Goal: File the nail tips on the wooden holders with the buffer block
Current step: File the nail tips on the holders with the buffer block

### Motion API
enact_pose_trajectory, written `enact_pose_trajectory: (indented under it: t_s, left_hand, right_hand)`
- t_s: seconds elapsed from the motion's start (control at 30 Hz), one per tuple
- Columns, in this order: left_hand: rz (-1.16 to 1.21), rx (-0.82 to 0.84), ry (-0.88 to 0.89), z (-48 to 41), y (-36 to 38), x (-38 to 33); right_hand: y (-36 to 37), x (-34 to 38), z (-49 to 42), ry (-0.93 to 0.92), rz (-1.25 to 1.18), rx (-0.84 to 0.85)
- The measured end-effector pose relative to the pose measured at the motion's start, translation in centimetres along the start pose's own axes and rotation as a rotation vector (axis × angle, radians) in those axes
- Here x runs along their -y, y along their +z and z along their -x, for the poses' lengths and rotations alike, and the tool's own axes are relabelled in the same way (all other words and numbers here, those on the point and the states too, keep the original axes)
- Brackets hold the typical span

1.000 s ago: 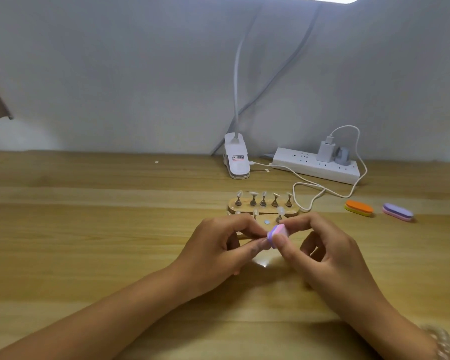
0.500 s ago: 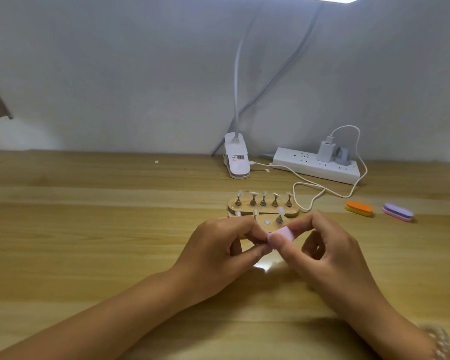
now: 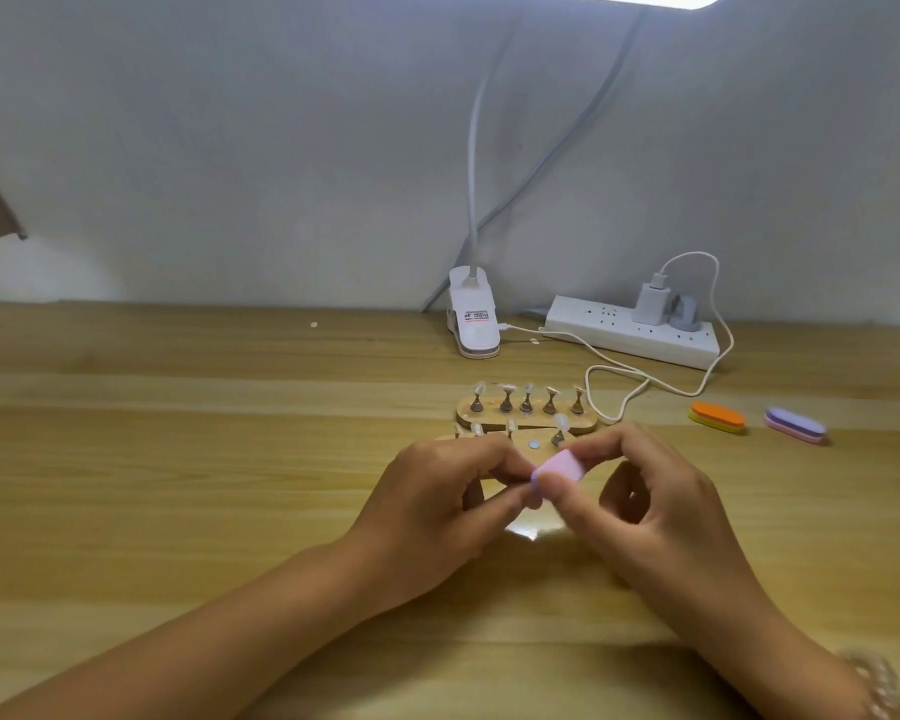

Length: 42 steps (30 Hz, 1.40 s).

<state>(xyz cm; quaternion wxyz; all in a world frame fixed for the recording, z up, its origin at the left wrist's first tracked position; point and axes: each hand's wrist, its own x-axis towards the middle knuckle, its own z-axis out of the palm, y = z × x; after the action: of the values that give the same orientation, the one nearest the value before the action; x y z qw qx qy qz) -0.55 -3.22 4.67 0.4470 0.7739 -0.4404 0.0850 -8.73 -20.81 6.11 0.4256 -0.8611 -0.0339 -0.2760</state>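
A pink buffer block (image 3: pixel 560 466) is pinched between the thumb and fingers of my right hand (image 3: pixel 645 506). My left hand (image 3: pixel 432 506) meets it from the left, fingertips curled and pinching something small that the block hides. Just behind my hands lie two wooden holders: the far one (image 3: pixel 528 418) carries a row of several nail tips on metal stands, the near one (image 3: pixel 533 443) is partly covered by my fingers, with one nail tip (image 3: pixel 560 421) and a bare magnet dot showing.
An orange buffer block (image 3: pixel 717 416) and a purple-pink one (image 3: pixel 795 425) lie to the right on the wooden table (image 3: pixel 178 459). At the back stand a white clip lamp base (image 3: pixel 473 319), a power strip (image 3: pixel 635 337) and a looping white cable (image 3: pixel 645 381).
The pink block has tilted flatter in my right hand and shifted slightly between my fingertips. Both hands stay in place in front of the holders.
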Motion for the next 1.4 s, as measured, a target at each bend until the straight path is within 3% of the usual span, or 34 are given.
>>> enact_pose_trajectory:
  t_s: [0.3,0.4,0.53,0.67,0.77,0.9,1.03,1.17,1.3,1.4]
  left_hand:
    - [0.082,0.069,-0.023,0.07,-0.01,-0.26]
    - [0.112,0.066,-0.058,0.01,-0.19,-0.13]
    - [0.201,0.075,-0.114,-0.22,-0.30,-0.11]
    - [0.253,0.082,-0.126,-0.20,-0.42,-0.17]
    - [0.282,0.075,-0.151,-0.22,-0.38,-0.19]
    - [0.212,0.096,-0.117,-0.06,-0.39,-0.29]
    - [0.205,0.099,-0.135,-0.06,-0.20,-0.14]
    - [0.212,0.073,-0.142,-0.02,-0.28,-0.14]
    - [0.223,0.078,-0.137,-0.04,-0.27,-0.19]
    - [0.218,0.070,-0.126,-0.02,-0.29,-0.15]
  right_hand:
    - [-0.10,-0.34,-0.07,0.035,-0.117,-0.004]
    - [0.16,0.06,0.13,-0.113,-0.021,0.017]
    - [-0.02,-0.33,-0.01,-0.057,-0.052,-0.013]
    - [0.31,-0.07,0.30,-0.190,0.046,0.040]
    - [-0.02,-0.46,-0.04,-0.051,-0.088,0.006]
    - [0.29,-0.05,0.15,-0.152,0.038,0.036]
    - [0.14,-0.28,0.02,-0.082,0.009,-0.013]
    - [0.54,-0.13,0.40,-0.197,0.085,0.046]
    - [0.15,-0.34,-0.10,-0.087,0.031,-0.032]
    - [0.50,-0.14,0.28,-0.164,0.089,0.029]
